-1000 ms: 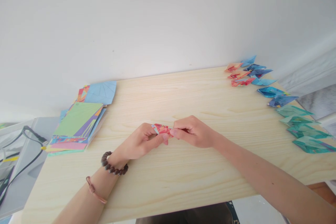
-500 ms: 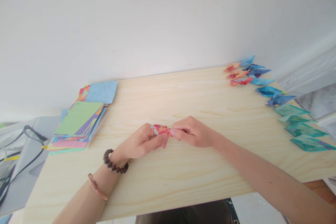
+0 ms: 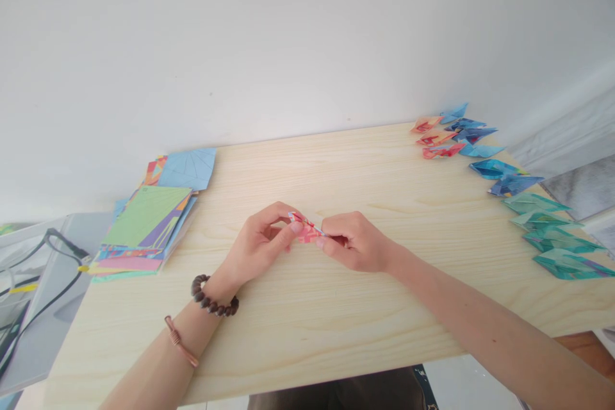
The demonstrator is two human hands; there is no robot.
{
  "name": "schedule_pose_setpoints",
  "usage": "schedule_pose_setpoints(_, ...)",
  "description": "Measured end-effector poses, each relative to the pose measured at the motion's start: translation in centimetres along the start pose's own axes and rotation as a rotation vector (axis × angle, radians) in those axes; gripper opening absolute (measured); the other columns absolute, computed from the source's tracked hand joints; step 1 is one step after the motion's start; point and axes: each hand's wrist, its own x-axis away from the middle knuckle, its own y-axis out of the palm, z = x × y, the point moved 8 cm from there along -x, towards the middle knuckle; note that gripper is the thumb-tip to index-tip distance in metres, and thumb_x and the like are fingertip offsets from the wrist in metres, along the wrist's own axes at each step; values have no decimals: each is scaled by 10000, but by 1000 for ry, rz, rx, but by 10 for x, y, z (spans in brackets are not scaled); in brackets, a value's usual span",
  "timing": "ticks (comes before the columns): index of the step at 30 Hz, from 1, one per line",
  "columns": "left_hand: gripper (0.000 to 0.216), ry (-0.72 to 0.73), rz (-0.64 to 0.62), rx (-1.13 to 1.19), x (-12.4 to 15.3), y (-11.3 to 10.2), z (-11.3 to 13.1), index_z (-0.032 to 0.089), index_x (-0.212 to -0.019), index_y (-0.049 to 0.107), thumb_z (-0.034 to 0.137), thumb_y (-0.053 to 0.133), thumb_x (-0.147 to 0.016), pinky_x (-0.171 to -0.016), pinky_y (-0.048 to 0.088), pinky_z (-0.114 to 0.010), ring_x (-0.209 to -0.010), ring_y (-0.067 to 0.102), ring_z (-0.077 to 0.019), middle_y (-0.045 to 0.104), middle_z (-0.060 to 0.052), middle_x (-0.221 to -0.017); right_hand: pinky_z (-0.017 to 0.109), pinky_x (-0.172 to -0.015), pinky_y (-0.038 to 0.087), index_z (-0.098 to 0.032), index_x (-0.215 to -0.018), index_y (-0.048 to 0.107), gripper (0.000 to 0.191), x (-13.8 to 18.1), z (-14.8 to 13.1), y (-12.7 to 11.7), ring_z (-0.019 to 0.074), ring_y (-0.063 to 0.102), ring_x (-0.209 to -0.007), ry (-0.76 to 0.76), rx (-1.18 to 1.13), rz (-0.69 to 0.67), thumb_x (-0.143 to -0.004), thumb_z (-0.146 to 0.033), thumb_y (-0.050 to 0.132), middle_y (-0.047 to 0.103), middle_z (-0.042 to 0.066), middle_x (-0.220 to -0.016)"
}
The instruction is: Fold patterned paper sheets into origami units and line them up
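Between my two hands, just above the middle of the table (image 3: 298,179), is a small folded piece of red patterned paper (image 3: 308,232) with a light blue edge. My left hand (image 3: 262,237) pinches its left end between thumb and fingers. My right hand (image 3: 355,240) grips the opposite end, with the fingers curled in and the thumb below. Parts of the paper are hidden by the fingertips. A dark bead bracelet and a brown cord are on my left wrist.
A stack of coloured paper sheets (image 3: 147,218) lies on the left, with a blue sheet (image 3: 188,168) behind it. Folded paper boats stand along the right: red ones (image 3: 442,151), blue ones (image 3: 515,184) and green ones (image 3: 569,262). Cables (image 3: 48,237) lie beyond the left edge.
My left hand has shifted slightly up and right, its thumb now on the paper's upper left part. The paper has turned, its left end now higher. My right hand keeps its grip.
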Motion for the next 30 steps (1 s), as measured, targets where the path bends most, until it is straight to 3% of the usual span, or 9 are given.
schedule_pose_setpoints(8, 170, -84, -69, 52, 5, 8, -8, 155, -915, 558, 228, 636, -782, -563, 503, -211, -635, 603, -113, 650, -19, -744, 201, -519, 267, -167, -643, 432, 225, -1, 2, -4, 63, 333, -528, 30, -38, 47, -858, -231, 448, 369, -49, -586)
schedule_pose_setpoints(16, 153, -77, -119, -98, 7, 8, -3, 132, -828, 660, 252, 565, -837, -628, 515, -229, -676, 636, -132, 686, -50, -750, 200, -524, 263, -158, -600, 418, 258, -2, -2, 1, 56, 335, -532, -8, -31, -9, -853, -198, 447, 361, -50, -580)
schedule_pose_setpoints(23, 163, -120, -14, 74, 6, 1, -4, 116, -804, 630, 269, 580, -828, -636, 544, -254, -653, 657, -148, 692, -55, -708, 199, -482, 255, -161, -659, 461, 227, -4, 7, -2, 57, 315, -510, 123, -184, -31, -860, -265, 474, 352, -57, -572)
schedule_pose_setpoints(28, 317, -42, -39, 264, 2, 2, 2, 156, -1111, 513, 241, 600, -818, -546, 547, -253, -636, 663, -157, 692, -39, -753, 210, -464, 251, -152, -693, 517, 295, -1, 16, -4, 63, 314, -483, 253, -292, -29, -896, -344, 423, 345, -58, -526)
schedule_pose_setpoints(30, 388, 4, -60, 312, 2, 3, 3, 176, -1129, 502, 188, 653, -771, -551, 555, -251, -666, 668, -161, 692, -33, -784, 213, -456, 247, -152, -691, 521, 322, 1, 19, -2, 64, 313, -476, 288, -340, -40, -900, -372, 415, 346, -57, -521)
